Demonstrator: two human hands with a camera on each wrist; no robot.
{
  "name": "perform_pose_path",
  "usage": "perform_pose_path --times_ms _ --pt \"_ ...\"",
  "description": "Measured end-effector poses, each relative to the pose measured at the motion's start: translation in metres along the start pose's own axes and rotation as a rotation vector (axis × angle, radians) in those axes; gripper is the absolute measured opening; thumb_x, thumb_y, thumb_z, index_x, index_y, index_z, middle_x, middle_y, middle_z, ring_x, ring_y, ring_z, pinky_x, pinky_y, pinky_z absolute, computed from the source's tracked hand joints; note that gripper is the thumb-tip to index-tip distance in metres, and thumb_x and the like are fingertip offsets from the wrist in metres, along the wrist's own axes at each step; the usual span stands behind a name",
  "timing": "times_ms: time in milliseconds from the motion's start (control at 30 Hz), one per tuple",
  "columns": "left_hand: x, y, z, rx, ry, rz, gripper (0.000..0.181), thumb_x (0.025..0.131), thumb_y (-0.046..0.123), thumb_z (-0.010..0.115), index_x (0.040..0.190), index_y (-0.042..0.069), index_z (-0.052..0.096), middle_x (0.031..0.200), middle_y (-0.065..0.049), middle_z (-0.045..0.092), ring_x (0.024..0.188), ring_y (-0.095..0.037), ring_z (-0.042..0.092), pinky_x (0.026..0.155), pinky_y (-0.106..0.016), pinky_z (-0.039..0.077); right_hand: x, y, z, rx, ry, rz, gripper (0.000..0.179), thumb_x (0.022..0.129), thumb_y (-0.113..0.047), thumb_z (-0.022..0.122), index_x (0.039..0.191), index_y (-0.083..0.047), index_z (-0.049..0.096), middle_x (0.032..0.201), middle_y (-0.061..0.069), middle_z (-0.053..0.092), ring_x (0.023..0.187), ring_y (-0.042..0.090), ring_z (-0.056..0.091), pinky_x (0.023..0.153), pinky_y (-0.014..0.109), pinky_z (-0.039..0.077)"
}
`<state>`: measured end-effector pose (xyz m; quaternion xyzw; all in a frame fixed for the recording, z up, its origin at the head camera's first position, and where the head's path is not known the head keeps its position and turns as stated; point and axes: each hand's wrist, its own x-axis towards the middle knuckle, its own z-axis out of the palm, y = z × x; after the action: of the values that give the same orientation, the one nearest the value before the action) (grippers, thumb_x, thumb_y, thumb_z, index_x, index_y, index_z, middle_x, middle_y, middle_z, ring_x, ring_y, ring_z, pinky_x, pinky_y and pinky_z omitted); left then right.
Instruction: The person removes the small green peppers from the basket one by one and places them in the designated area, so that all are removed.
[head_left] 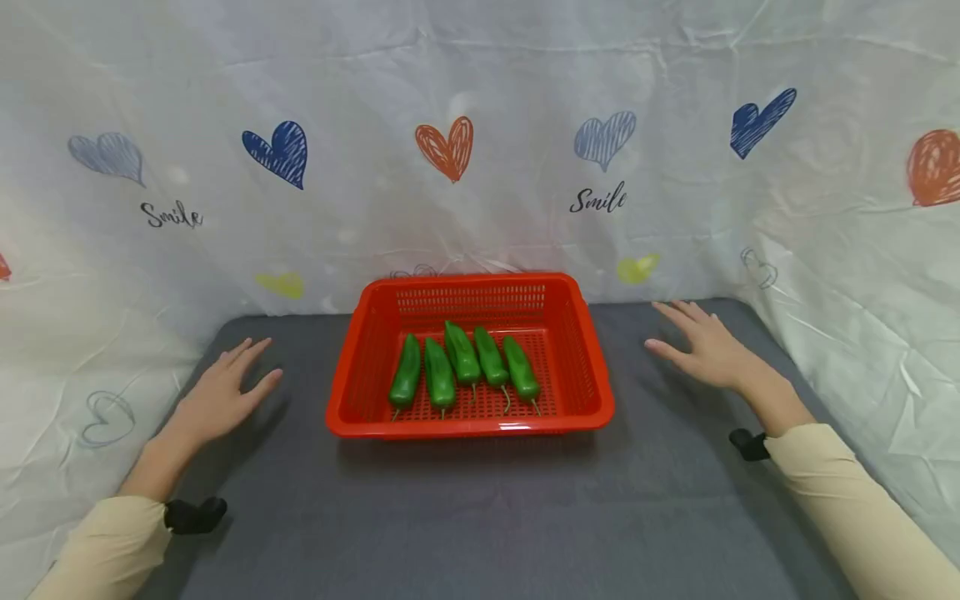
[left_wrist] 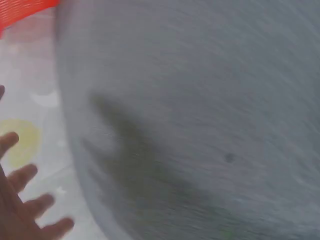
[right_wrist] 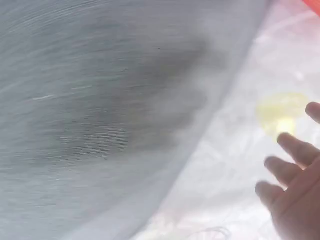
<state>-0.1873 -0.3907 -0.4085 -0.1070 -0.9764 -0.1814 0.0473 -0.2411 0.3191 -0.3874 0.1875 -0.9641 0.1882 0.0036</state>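
Observation:
A red plastic basket (head_left: 471, 428) with slotted walls stands at the middle back of the grey table. Several green peppers (head_left: 439, 375) lie side by side on its floor, stems toward the front. Left of the basket, my left hand (head_left: 219, 396) hovers over the table with fingers spread and nothing in it. On the other side, my right hand (head_left: 705, 346) is held out over the table, its fingers extended and empty. Each wrist view shows spread fingers at its edge, a hand's shadow on the tabletop and a corner of the red basket (left_wrist: 27, 11).
The grey tabletop (head_left: 480, 517) extends in front of the basket. Behind it and along both sides hangs a white cloth (head_left: 510, 225) printed with hearts and the word "Smile". A black band (head_left: 197, 517) is on the left wrist, another black band (head_left: 748, 445) on the right.

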Motion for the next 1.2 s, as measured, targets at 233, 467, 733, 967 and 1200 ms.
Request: perform_pose_path --times_ms 233,467,733,967,1200 --pt "0.006 0.014 -0.027 -0.331 0.147 0.024 0.058 0.106 0.024 0.058 0.159 0.012 0.036 0.148 -0.028 0.045 0.129 -0.046 0.049 0.093 -0.055 0.048 0.021 -0.023 -0.026 0.308 0.144 -0.032 0.050 0.101 -0.027 0.067 0.142 0.000 0.056 0.141 0.020 0.056 0.121 0.039 0.058 0.098 0.051 0.048" --pt "0.012 0.027 -0.030 -0.544 0.241 0.082 0.048 0.103 0.009 0.061 0.150 0.010 0.051 0.146 -0.011 0.053 0.121 -0.001 0.052 0.088 -0.011 0.041 0.047 -0.052 -0.039 0.509 0.161 -0.075 0.036 0.099 -0.022 0.070 0.131 -0.007 0.068 0.127 0.011 0.066 0.102 0.016 0.069 0.083 0.020 0.052" --pt "0.023 0.049 -0.022 -0.688 0.192 0.199 0.044 0.101 -0.001 0.062 0.144 0.001 0.056 0.145 -0.015 0.054 0.129 -0.013 0.050 0.097 -0.018 0.043 0.076 -0.089 -0.040 0.575 0.100 -0.114 0.037 0.097 -0.026 0.072 0.129 -0.008 0.069 0.126 0.009 0.067 0.105 0.026 0.069 0.091 0.044 0.054" --pt "0.034 0.061 -0.010 -0.657 0.162 0.232 0.042 0.095 0.000 0.070 0.137 0.006 0.064 0.146 -0.009 0.054 0.131 -0.015 0.050 0.094 -0.023 0.047 0.102 -0.118 -0.027 0.655 0.050 -0.170 0.035 0.097 -0.020 0.073 0.127 -0.003 0.070 0.124 0.014 0.067 0.108 0.034 0.067 0.090 0.044 0.054" --pt "0.037 0.067 0.003 -0.619 0.147 0.268 0.044 0.093 -0.001 0.072 0.135 0.009 0.067 0.151 -0.006 0.050 0.139 -0.019 0.041 0.099 -0.034 0.041 0.124 -0.146 -0.013 0.740 -0.039 -0.189 0.033 0.096 -0.017 0.074 0.125 -0.002 0.070 0.126 0.018 0.065 0.108 0.034 0.066 0.094 0.049 0.052"
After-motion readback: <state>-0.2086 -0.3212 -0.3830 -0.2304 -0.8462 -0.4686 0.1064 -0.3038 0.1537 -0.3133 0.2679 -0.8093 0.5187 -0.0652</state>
